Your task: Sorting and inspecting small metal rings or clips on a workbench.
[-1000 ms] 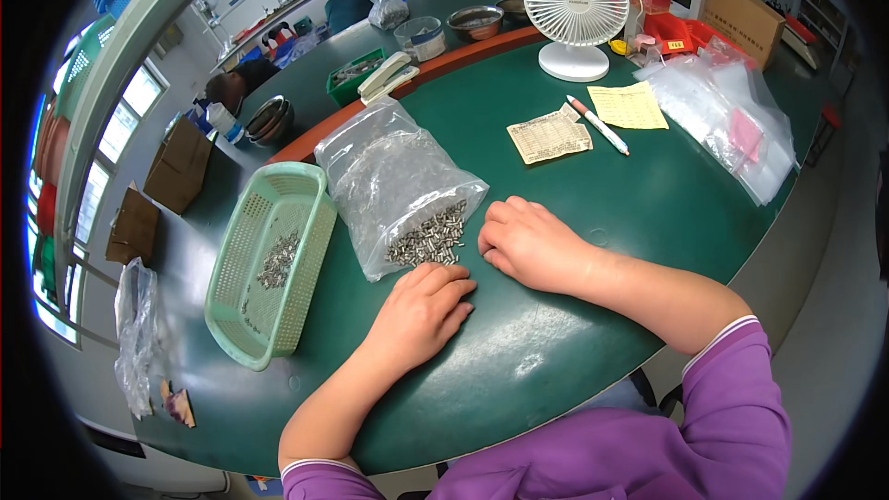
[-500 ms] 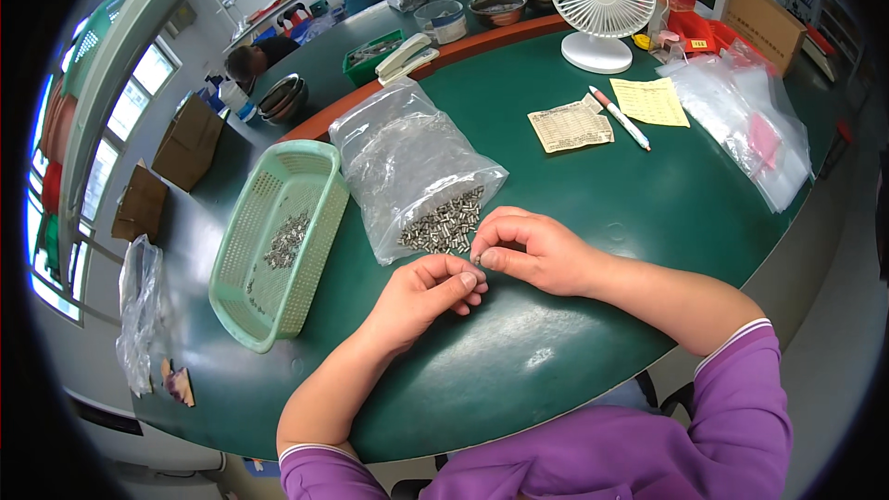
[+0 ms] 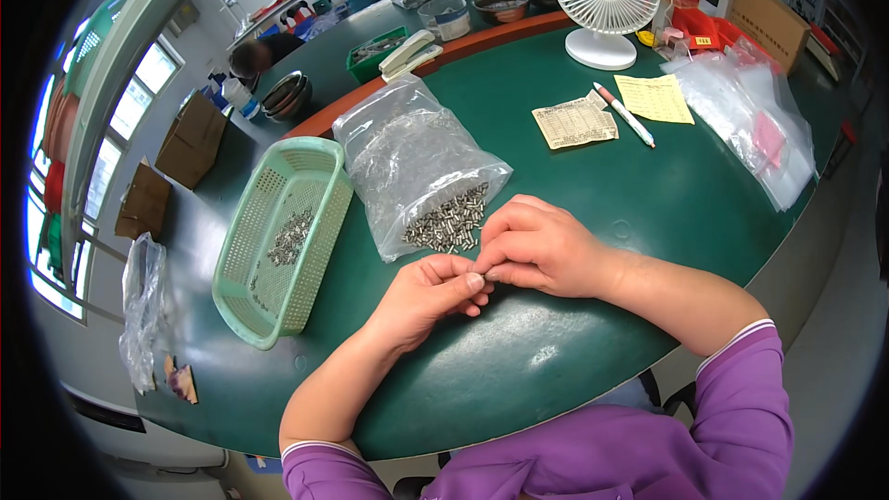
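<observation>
My left hand (image 3: 428,294) and my right hand (image 3: 539,250) meet above the green table, just in front of a clear plastic bag. Between their fingertips is a tiny dark metal piece (image 3: 486,277), mostly covered by the fingers. Thumb and forefinger of each hand are pinched together on it. From the mouth of the plastic bag (image 3: 403,143) spills a heap of small silvery metal cylinders (image 3: 449,222), close beyond my fingers. To the left stands a pale green perforated basket (image 3: 322,264), with small metal parts (image 3: 292,236) lying on its bottom.
A white fan (image 3: 607,0) stands at the back right. Nearer lie a brown paper slip (image 3: 574,122), a pen (image 3: 625,116), a yellow sheet (image 3: 656,100) and flat plastic bags (image 3: 750,130). A stapler (image 3: 410,56) rests at the back; cardboard boxes (image 3: 190,141) stand far left.
My right hand's fingertips have come down onto my left thumb and forefinger, and the metal piece now sits between both hands. The whole view has shifted slightly.
</observation>
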Motion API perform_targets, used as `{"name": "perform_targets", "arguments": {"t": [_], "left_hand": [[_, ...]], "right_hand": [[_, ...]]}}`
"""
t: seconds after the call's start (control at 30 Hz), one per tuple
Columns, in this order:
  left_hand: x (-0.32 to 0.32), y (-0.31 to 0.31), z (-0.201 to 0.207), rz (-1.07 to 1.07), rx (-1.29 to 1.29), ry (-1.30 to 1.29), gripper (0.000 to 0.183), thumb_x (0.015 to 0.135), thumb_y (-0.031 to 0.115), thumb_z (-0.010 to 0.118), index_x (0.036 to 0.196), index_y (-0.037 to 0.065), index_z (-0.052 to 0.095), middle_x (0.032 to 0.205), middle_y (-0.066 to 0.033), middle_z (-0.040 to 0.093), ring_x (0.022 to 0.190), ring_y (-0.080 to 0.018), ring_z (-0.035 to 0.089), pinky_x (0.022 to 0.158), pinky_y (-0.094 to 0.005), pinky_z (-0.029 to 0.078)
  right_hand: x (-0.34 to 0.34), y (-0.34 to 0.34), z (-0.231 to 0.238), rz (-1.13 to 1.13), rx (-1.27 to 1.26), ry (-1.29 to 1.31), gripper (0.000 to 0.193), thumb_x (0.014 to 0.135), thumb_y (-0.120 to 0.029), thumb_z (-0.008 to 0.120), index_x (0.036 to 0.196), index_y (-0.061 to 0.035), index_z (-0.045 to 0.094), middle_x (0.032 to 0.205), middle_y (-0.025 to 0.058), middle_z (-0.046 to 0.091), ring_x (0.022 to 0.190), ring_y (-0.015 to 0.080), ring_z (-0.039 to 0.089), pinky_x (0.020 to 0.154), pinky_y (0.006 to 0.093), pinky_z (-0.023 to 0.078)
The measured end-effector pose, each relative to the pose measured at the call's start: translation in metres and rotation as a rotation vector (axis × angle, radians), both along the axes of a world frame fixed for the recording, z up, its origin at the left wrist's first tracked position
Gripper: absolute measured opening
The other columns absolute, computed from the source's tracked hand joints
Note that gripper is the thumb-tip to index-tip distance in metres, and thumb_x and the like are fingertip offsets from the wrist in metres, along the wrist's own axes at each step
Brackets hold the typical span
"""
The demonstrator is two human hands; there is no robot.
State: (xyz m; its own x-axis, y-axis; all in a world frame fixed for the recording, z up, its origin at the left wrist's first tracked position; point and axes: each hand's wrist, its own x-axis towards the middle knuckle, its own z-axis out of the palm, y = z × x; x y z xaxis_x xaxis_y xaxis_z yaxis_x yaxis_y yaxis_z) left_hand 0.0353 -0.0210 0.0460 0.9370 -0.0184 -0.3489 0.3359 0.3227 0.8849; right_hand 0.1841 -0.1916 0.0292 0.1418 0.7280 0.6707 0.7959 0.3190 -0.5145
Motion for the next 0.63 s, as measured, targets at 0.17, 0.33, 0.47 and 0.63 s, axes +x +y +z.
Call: {"name": "perform_targets", "arguments": {"t": [0.17,0.33,0.47,0.63], "left_hand": [[0.000,0.000,-0.006,0.038,0.218,-0.063,0.018,0.092,0.009,0.068,0.105,-0.002,0.066,0.095,-0.0064,0.069,0.085,-0.0108,0.065,0.075,-0.0242,0.054],[0.001,0.000,-0.010,0.067,0.267,-0.164,0.014,0.094,0.009,0.065,0.104,-0.001,0.065,0.096,-0.0075,0.068,0.085,-0.0132,0.065,0.075,-0.0268,0.055],[0.002,0.002,-0.012,0.022,0.314,-0.381,0.012,0.098,0.011,0.059,0.103,0.000,0.064,0.103,-0.0110,0.064,0.088,-0.0171,0.065,0.074,-0.0300,0.056],[0.003,0.004,-0.015,-0.011,0.331,-0.477,0.014,0.100,0.012,0.055,0.107,0.002,0.062,0.111,-0.0117,0.061,0.090,-0.0188,0.065,0.075,-0.0305,0.056]], "right_hand": [[0.002,-0.001,-0.001,0.058,-0.001,-0.024,0.018,0.079,-0.015,0.076,0.095,-0.0132,0.070,0.094,0.0029,0.061,0.091,0.0244,0.060,0.080,0.0365,0.050],[0.000,0.000,-0.005,-0.004,0.048,0.132,0.021,0.081,-0.013,0.074,0.101,-0.0117,0.071,0.096,0.0036,0.065,0.091,0.0230,0.061,0.079,0.0357,0.051],[-0.001,0.000,-0.002,-0.090,0.030,0.273,0.020,0.085,-0.012,0.070,0.105,-0.0091,0.070,0.098,0.0052,0.067,0.090,0.0221,0.063,0.079,0.0346,0.051],[0.002,0.000,-0.004,-0.163,-0.019,0.253,0.021,0.089,-0.009,0.066,0.110,-0.0083,0.070,0.099,0.0056,0.067,0.090,0.0198,0.062,0.078,0.0309,0.052]]}}
